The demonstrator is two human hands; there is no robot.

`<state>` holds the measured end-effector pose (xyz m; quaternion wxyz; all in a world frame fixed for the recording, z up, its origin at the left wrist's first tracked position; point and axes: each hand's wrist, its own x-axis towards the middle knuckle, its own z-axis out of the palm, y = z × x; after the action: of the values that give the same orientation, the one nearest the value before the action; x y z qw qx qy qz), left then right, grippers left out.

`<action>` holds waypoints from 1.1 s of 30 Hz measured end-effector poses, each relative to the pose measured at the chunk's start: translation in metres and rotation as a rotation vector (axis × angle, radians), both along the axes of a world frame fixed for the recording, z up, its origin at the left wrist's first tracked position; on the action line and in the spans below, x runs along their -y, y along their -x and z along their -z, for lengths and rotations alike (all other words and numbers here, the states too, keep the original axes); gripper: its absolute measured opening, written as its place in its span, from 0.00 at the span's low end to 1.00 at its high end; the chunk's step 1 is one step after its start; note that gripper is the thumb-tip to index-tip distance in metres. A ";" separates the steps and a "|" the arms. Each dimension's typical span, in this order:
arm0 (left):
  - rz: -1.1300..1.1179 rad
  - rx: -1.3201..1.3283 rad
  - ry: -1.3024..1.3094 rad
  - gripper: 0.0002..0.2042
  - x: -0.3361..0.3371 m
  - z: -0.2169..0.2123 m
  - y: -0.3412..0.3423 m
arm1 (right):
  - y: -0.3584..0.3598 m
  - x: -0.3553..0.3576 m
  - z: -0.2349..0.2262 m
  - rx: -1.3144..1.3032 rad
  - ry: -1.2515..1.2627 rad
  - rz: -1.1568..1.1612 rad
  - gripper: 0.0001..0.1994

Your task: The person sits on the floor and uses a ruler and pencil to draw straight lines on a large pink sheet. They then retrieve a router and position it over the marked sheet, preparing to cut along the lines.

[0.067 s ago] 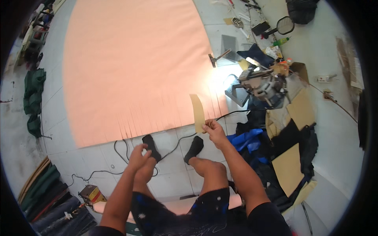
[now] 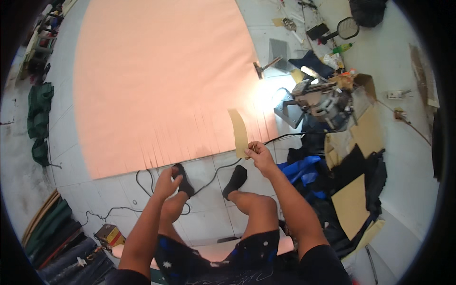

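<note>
My right hand point(image 2: 261, 158) grips the lower end of a tan, slightly curved card strip point(image 2: 239, 134) between thumb and fingers. A thin stick-like thing point(image 2: 254, 148) shows among the same fingers; its kind is too small to tell. The strip stands up over the near edge of a large peach-coloured sheet point(image 2: 166, 90), which lies spread across the floor. My left hand point(image 2: 167, 183) hangs with fingers loosely apart and nothing visible in them, above my left dark-socked foot point(image 2: 182, 180). Thin dark lines or creases run along the sheet's near part.
An electric cutting machine point(image 2: 323, 102) with a bright lamp stands right of the sheet, its black cord point(image 2: 221, 167) winding past my feet. A hammer point(image 2: 260, 70) rests at the sheet's right edge. Dark fabric scraps and tan card point(image 2: 351, 206) lie right; fabric rolls point(image 2: 57, 232) lie left.
My left hand has risen a little toward the sheet's edge. The card strip stays in my right hand and has barely moved. The whole view has shifted slightly.
</note>
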<state>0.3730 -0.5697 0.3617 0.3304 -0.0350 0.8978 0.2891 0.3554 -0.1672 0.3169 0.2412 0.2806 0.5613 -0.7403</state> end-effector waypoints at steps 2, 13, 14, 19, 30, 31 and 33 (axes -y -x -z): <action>0.069 -0.150 0.019 0.20 -0.003 0.079 0.052 | 0.017 -0.003 0.055 -0.048 0.005 -0.055 0.08; 0.403 -0.622 0.037 0.36 -0.107 0.306 0.178 | -0.023 0.047 0.296 -0.114 -0.136 -0.128 0.13; 0.426 -0.656 0.050 0.38 -0.108 0.313 0.181 | -0.022 0.050 0.299 -0.136 -0.171 -0.148 0.12; 0.510 -0.646 0.053 0.44 -0.123 0.328 0.184 | -0.028 0.054 0.304 -0.179 -0.196 -0.152 0.12; 0.574 -0.591 0.087 0.49 -0.124 0.339 0.191 | -0.044 0.064 0.333 -0.261 -0.323 -0.113 0.15; 0.572 -0.601 0.085 0.49 -0.123 0.340 0.191 | -0.044 0.064 0.331 -0.280 -0.387 -0.139 0.15; 0.572 -0.620 0.081 0.49 -0.124 0.339 0.191 | -0.044 0.063 0.325 -0.315 -0.514 -0.189 0.16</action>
<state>0.1820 -0.4457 0.0228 0.1102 0.2912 0.9388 0.1472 0.3993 -0.2306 -0.0078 0.1401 0.1608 0.7841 -0.5828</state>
